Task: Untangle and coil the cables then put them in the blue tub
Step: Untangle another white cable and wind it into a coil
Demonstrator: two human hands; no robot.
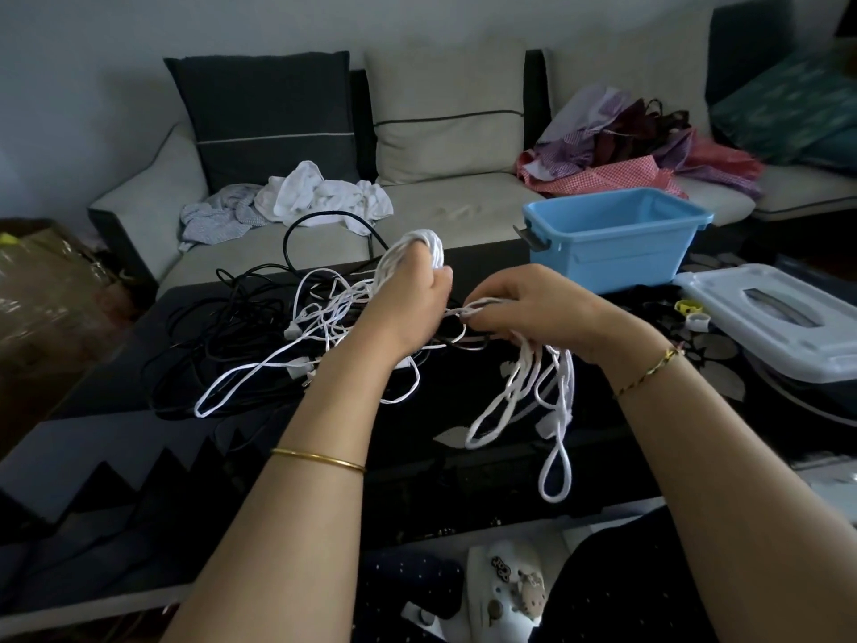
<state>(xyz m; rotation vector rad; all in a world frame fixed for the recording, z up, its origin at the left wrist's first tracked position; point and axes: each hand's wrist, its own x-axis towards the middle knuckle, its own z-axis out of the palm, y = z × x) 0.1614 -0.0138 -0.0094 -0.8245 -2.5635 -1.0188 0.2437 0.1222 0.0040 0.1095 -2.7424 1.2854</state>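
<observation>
Grey sofa [445, 211] fills the back, with a dark cushion [264, 113] at its left end, white clothes [320, 197] heaped on the seat and red and purple clothes [626, 146] piled at the right. In front of it lies the glossy black table [139, 457]. A pale lid [788, 327] rests at the table's right edge, and just left of it, on the far side of the table, the blue tub [617, 252] stands upright with its top open. Black cables [208, 327] sprawl over the left half of the table, well apart from the tub, and white cables [324, 317] lie tangled across them nearer the middle. Both hands are raised above this heap, close together. The left hand [408, 294] has its fingers curled tight round a coil [426, 243] of white cable, which stands up out of the fist, with strands trailing from it down into the tangle. The right hand [552, 313] grips a bunch of white strands in curled fingers, and their loops [552, 410] hang below it toward the table's near edge. A gold bangle [320, 458] circles the left forearm, and a thin bracelet [649, 371] the right wrist.
</observation>
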